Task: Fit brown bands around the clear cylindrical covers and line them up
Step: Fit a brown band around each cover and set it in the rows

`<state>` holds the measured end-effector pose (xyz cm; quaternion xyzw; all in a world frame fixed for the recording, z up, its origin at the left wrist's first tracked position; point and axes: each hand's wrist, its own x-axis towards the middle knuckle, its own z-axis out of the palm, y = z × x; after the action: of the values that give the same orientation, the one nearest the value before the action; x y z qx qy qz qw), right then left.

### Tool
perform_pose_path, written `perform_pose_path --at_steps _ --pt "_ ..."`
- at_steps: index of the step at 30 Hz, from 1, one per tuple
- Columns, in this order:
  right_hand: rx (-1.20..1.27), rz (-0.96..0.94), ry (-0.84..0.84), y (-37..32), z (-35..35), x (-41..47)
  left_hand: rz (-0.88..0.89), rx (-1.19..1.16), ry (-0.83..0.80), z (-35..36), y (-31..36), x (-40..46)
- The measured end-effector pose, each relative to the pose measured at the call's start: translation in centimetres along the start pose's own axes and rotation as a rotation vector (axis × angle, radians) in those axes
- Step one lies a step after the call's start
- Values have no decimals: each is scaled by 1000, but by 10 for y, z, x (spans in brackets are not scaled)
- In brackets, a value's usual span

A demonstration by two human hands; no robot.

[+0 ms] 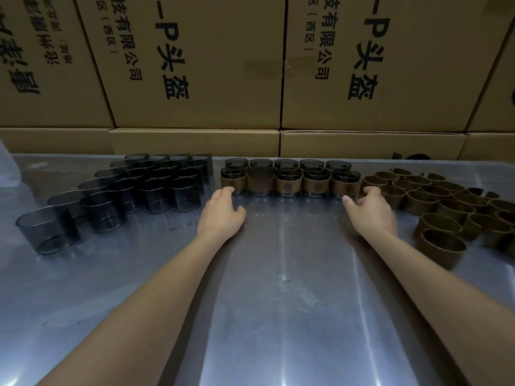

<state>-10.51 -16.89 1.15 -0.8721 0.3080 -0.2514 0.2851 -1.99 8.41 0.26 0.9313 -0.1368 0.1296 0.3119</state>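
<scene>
Between the left hand (221, 211) and right hand (372, 208) stand two rows of banded covers (287, 179); both hands lie loosely curled at the near row's ends, gripping nothing. Left of them many bare covers (133, 190) wait; right, loose bands (443, 207). Most work remains.

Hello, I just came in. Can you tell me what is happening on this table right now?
A person is fitting brown bands onto clear cylindrical covers. In the middle stand two rows of banded covers. The left hand touches the front row's left end and the right hand is at its right end, apparently lining the row up. Bare covers wait in rows on the left, and loose brown bands lie grouped on the right. Cardboard boxes are stacked behind the metal table.
</scene>
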Motion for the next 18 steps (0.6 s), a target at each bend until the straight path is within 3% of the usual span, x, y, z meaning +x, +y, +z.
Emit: perform_pose_path --at_steps 5,8,18 --pt "-279 -304 -110 5 -14 -53 207 138 -32 -14 8 -51" --pt "-312 -368 -115 5 -22 -80 287 174 -26 -28 3 -87" --pt "-367 -346 -87 0 -30 -118 120 292 44 -66 -44 -81"
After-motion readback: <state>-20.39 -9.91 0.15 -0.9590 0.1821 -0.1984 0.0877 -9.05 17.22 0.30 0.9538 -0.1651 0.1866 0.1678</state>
